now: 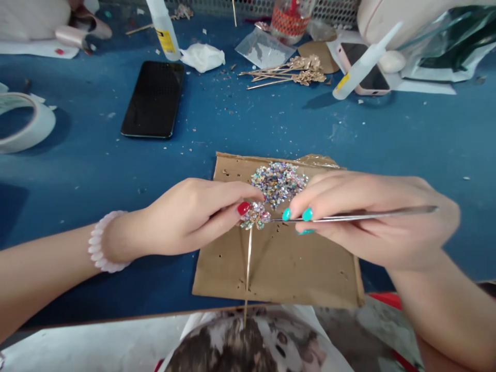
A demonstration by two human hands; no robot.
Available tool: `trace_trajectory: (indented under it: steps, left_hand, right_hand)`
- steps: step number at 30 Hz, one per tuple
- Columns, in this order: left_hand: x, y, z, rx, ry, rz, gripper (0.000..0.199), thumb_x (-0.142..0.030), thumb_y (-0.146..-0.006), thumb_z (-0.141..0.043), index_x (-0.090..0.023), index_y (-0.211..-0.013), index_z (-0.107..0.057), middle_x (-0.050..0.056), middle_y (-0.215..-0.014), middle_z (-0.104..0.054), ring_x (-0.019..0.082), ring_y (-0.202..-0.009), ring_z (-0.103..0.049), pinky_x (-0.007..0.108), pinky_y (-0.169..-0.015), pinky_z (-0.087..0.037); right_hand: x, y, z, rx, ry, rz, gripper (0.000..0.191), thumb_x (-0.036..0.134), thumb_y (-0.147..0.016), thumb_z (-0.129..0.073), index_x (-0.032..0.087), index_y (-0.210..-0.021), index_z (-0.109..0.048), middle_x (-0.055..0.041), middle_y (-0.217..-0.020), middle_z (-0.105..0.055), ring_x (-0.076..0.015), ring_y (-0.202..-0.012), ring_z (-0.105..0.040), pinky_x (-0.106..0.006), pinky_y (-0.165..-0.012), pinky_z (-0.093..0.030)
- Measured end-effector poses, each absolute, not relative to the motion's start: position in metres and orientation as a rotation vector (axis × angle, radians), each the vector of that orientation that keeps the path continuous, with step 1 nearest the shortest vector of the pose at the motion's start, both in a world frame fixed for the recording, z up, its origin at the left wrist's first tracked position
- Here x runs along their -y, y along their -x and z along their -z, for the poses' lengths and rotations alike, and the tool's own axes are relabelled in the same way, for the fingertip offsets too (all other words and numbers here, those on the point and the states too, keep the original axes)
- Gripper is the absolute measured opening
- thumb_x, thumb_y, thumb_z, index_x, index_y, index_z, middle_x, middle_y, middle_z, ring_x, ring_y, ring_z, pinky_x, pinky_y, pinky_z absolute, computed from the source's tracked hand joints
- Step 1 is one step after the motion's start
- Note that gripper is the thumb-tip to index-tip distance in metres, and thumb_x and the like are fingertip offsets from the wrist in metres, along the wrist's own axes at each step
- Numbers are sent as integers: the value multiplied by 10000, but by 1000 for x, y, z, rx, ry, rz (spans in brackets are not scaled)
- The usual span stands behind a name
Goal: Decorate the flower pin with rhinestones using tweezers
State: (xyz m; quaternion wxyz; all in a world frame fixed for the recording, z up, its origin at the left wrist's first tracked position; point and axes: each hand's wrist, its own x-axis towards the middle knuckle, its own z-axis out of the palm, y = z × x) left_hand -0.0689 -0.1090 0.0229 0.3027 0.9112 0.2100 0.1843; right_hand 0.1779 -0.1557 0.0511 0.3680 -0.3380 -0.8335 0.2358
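My left hand (201,214) pinches the jewelled head of a hairpin (254,216), a flower-like cluster covered in sparkling stones. Its thin gold stem (249,263) points down toward the table's front edge. Between the fingers of my right hand (372,217) lies a pair of metal tweezers (349,215), tips at the right side of the jewelled head. Whether the tips hold a stone is too small to tell. Just behind both hands, a pile of small shiny rhinestones (277,181) rests on a piece of cardboard (310,268).
A black phone (155,98), a roll of white tape (39,126) and a glue bottle (165,31) are at the left. Gold hairpins with flower heads (302,72) lie at the back. Another glue bottle (362,64) leans over a pink phone (377,77) at the right.
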Motion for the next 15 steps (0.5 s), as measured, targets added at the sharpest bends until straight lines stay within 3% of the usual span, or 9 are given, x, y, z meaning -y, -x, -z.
trace_trajectory:
  steps: [7,15]
  left_hand:
    - [110,68,-25,-534,-2464,-430,313,-155,-962,-379,-184,-1241,-517,-10,-822,-676,116,-638,-599,217,-575,-388]
    - [109,67,-24,-527,-2453,-416,320,-150,-950,-374,-188,-1237,-509,7,-862,-693,124,-657,-618,221,-571,-387]
  right_hand:
    - [155,-166,-46,2158,833,-589,170,88,-823,-686,216,-856,-579,32,-827,-716,-112,-777,-695,-248,-729,-567]
    - [155,-162,-45,2163,871,-618,154,94,-820,-682,215,-826,-586,37,-806,-706,-113,-755,-696,-242,-718,-569]
